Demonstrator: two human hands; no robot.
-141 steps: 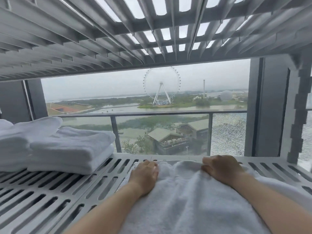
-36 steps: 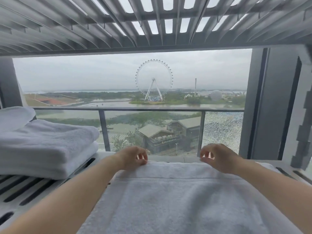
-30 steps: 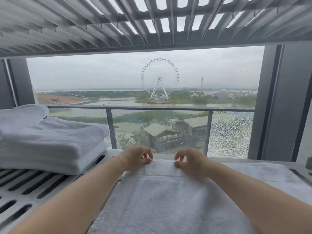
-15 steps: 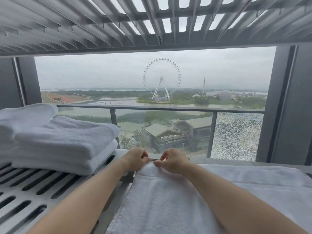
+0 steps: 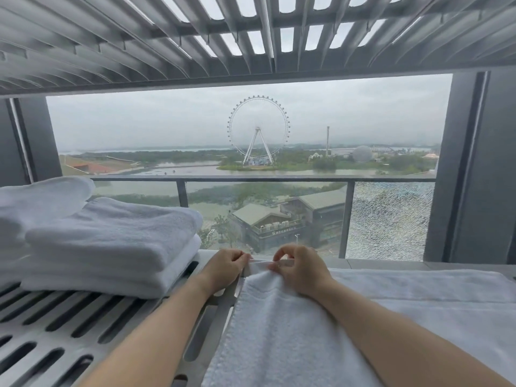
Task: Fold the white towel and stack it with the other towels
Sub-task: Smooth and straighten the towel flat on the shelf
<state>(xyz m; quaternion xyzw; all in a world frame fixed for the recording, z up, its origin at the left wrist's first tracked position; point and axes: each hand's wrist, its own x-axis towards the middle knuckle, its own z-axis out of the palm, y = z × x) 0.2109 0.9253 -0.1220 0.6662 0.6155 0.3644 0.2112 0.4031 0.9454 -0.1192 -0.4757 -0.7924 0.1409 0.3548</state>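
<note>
Slotted grey shelf [image 5: 55, 339] forms the work surface and fills the near foreground. It carries every textile in view. The white towel [image 5: 279, 339] lies spread flat on this shelf, running from the near edge of the view to the shelf's far side and off to the right. Two bare forearms reach forward: the left passes over bare slots just beside the white towel's left edge, and the right lies over the white towel itself.

At the far left corner of the white towel, the left hand [image 5: 223, 270] has thumb and fingers curled and pinches the smooth hem band. The right hand [image 5: 303, 270], just to its right, pinches the same hem with curled fingertips. A short strip of hem spans the two grips.

Left of the white towel, with bare slots between, sits a stack of folded towels [image 5: 111, 247], all white, with at least two layers resting squarely one on the other. A second pile [image 5: 36, 199] stands higher, farther left of the white towel. It touches the stack and is cut off by the view's edge.

Beyond the white towel's far edge runs a glass railing [image 5: 251, 179]. Its pane [image 5: 388, 222] to the right shows a web of fine cracks. Farther off lie a low building [image 5: 279, 219], water, a Ferris wheel [image 5: 258, 129] and a pale dome [image 5: 362, 154]. Above the white towel spans a louvred canopy [image 5: 195, 37].
</note>
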